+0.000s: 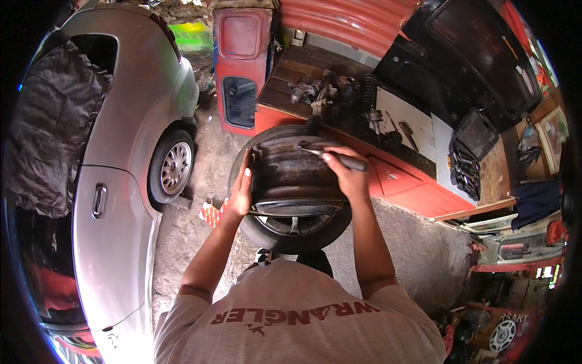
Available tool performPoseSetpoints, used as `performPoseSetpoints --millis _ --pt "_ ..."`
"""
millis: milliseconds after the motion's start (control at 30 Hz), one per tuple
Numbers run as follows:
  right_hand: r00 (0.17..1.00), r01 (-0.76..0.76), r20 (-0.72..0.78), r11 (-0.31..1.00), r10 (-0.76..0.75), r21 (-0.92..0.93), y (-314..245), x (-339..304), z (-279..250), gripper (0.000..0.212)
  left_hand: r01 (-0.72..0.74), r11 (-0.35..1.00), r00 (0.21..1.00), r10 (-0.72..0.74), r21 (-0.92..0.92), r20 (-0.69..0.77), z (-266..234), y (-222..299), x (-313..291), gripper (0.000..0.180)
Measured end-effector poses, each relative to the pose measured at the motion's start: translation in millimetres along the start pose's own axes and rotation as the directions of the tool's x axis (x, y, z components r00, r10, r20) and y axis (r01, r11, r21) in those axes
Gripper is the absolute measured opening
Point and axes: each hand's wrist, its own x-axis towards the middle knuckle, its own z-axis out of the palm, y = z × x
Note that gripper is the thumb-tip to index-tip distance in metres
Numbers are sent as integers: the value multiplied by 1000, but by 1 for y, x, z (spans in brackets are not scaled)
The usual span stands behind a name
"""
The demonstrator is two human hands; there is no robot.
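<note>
A car wheel point(291, 182), a dark worn steel rim with a black tyre around it, stands upright on the ground in front of me. My left hand point(241, 193) is pressed flat against the rim's left edge, fingers up. My right hand point(344, 171) grips a dark-handled tool point(336, 156), perhaps a screwdriver. Its metal tip points left across the top of the rim barrel.
A silver car point(121, 182) with a cloth over its window fills the left. A red workbench point(400, 176) behind the wheel carries coil springs point(370, 97) and metal parts. A red car door point(241, 67) leans at the back. Dark panels, crates and clutter sit to the right.
</note>
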Motion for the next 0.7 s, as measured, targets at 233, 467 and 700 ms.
performPoseSetpoints --millis 233,467,700 --pt "934 -160 -308 983 180 88 43 -22 -63 18 -78 996 997 78 40 5 3 -4 2 70" --pt "971 -130 -176 974 164 188 21 -10 -15 16 -71 996 997 69 61 26 4 -7 3 69" --pt "982 -144 -99 976 162 165 22 -4 -12 18 20 1000 1000 -20 -14 18 4 -2 -1 68"
